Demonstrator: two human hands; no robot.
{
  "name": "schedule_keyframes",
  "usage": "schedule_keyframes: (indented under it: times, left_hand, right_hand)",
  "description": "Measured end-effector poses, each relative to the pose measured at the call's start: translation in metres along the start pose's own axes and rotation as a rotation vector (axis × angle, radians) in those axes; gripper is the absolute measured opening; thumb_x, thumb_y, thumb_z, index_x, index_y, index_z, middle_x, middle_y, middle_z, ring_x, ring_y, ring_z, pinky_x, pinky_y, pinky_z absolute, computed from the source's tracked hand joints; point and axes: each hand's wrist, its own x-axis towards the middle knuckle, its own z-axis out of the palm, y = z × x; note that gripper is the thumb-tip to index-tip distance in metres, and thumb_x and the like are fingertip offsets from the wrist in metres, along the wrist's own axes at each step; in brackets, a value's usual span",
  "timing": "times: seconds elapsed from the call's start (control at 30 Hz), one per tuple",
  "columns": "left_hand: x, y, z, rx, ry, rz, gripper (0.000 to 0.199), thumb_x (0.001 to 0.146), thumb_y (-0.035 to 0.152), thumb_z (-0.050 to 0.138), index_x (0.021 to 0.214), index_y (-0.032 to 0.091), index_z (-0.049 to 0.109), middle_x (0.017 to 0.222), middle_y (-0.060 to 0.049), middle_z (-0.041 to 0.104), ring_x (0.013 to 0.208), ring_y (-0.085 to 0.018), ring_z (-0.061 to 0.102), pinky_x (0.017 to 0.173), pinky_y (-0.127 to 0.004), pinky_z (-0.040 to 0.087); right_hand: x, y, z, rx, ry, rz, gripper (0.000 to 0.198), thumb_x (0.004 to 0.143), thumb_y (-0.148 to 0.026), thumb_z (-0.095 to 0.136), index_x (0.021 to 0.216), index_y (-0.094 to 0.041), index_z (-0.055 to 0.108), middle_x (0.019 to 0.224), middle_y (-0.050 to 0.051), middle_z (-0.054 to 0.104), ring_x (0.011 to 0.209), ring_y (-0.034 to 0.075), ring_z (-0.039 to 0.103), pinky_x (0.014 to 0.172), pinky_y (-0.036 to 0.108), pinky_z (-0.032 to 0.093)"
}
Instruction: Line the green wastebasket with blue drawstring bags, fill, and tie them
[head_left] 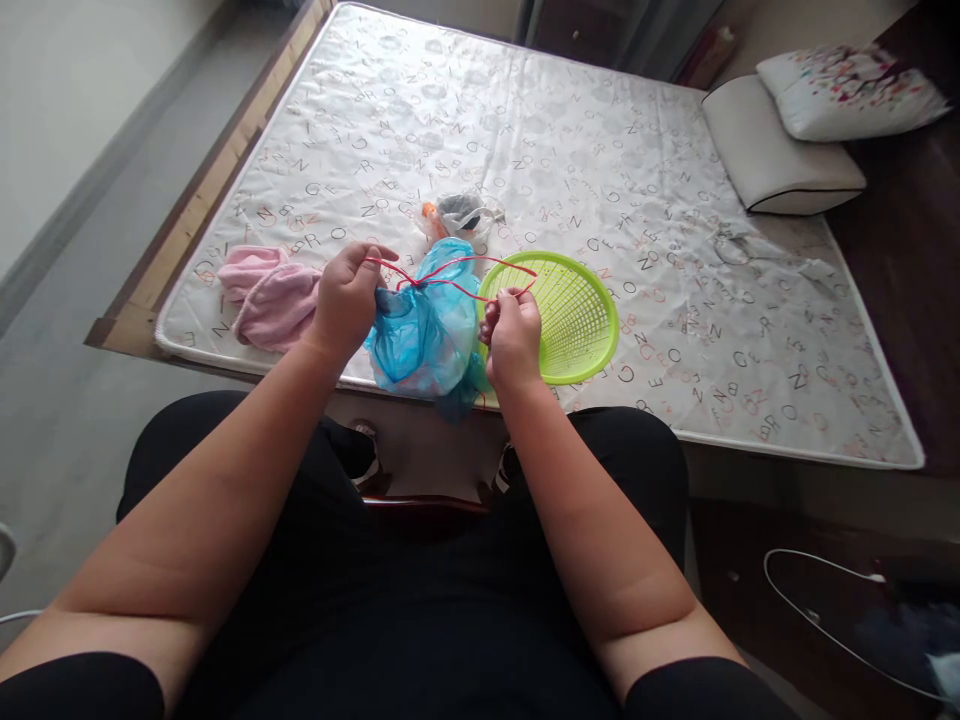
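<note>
Here, the left hand (346,298) and the right hand (513,333) each pinch an end of the red drawstring (444,278) of a blue plastic bag (424,330), which lies at the near edge of a letter-printed mattress (600,170). A green plastic basket (574,315) sits just right of the bag, a pink cloth (268,295) to its left, and a clear bag (459,214) beyond it.
</note>
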Motion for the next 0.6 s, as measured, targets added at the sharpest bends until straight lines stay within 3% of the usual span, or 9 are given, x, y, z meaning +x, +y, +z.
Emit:
schedule_keyframes:
  times: [0.07, 0.17, 0.27, 0.33, 0.4, 0.5, 0.6]
  left_hand:
    - [0.003, -0.002, 0.002, -0.047, -0.027, -0.099, 0.018, 0.099, 0.033, 0.062, 0.099, 0.022, 0.075, 0.063, 0.000, 0.053, 0.052, -0.014, 0.048, 0.048, -0.027, 0.037]
    - [0.004, -0.001, 0.005, -0.136, -0.163, -0.206, 0.018, 0.089, 0.032, 0.065, 0.092, 0.020, 0.077, 0.064, -0.002, 0.058, 0.051, -0.014, 0.050, 0.046, -0.026, 0.036]
    - [0.000, 0.006, 0.006, -0.182, -0.368, -0.221, 0.024, 0.086, 0.039, 0.068, 0.094, 0.019, 0.080, 0.080, -0.008, 0.074, 0.056, -0.016, 0.059, 0.047, -0.026, 0.042]
    - [-0.003, 0.011, 0.004, -0.184, -0.529, -0.231, 0.028, 0.085, 0.041, 0.071, 0.099, 0.020, 0.082, 0.093, -0.011, 0.080, 0.058, -0.016, 0.062, 0.048, -0.027, 0.045]
    - [-0.005, 0.014, 0.003, -0.209, -0.618, -0.255, 0.031, 0.084, 0.041, 0.072, 0.105, 0.020, 0.082, 0.102, -0.013, 0.082, 0.056, -0.016, 0.062, 0.048, -0.028, 0.048]
    - [-0.005, 0.013, 0.001, -0.272, -0.551, -0.273, 0.030, 0.083, 0.037, 0.074, 0.107, 0.021, 0.082, 0.104, -0.013, 0.083, 0.051, -0.015, 0.061, 0.045, -0.030, 0.049]
    - [0.000, 0.009, 0.001, -0.298, -0.554, -0.276, 0.027, 0.080, 0.036, 0.076, 0.102, 0.022, 0.082, 0.086, -0.010, 0.079, 0.045, -0.016, 0.059, 0.041, -0.029, 0.043]
  right_hand:
    - [-0.003, 0.000, 0.001, -0.043, -0.035, -0.032, 0.025, 0.107, -0.053, 0.052, 0.109, -0.030, 0.042, 0.090, -0.002, 0.065, 0.066, 0.013, 0.060, 0.054, 0.024, 0.046]
    - [-0.010, 0.006, 0.005, -0.157, -0.187, -0.014, 0.049, 0.100, -0.066, 0.066, 0.128, -0.031, 0.045, 0.111, 0.005, 0.075, 0.087, 0.019, 0.072, 0.063, 0.028, 0.057]
    - [-0.016, 0.015, 0.008, -0.323, -0.270, -0.050, 0.063, 0.089, -0.061, 0.084, 0.132, -0.027, 0.052, 0.125, 0.010, 0.075, 0.108, 0.025, 0.073, 0.088, 0.039, 0.064]
    - [-0.016, 0.018, 0.007, -0.436, -0.299, -0.122, 0.051, 0.089, -0.051, 0.085, 0.126, -0.024, 0.060, 0.127, 0.012, 0.075, 0.116, 0.027, 0.072, 0.105, 0.046, 0.060]
    - [-0.014, 0.019, 0.005, -0.489, -0.322, -0.159, 0.034, 0.093, -0.042, 0.080, 0.118, -0.023, 0.066, 0.124, 0.011, 0.077, 0.116, 0.027, 0.072, 0.111, 0.049, 0.056]
    - [-0.008, 0.017, 0.001, -0.440, -0.300, -0.151, 0.025, 0.095, -0.038, 0.076, 0.115, -0.023, 0.069, 0.117, 0.008, 0.078, 0.108, 0.024, 0.072, 0.108, 0.047, 0.057]
    - [-0.005, 0.017, 0.001, -0.347, -0.297, -0.163, 0.023, 0.098, -0.037, 0.072, 0.116, -0.024, 0.069, 0.114, 0.005, 0.078, 0.104, 0.021, 0.071, 0.102, 0.041, 0.059]
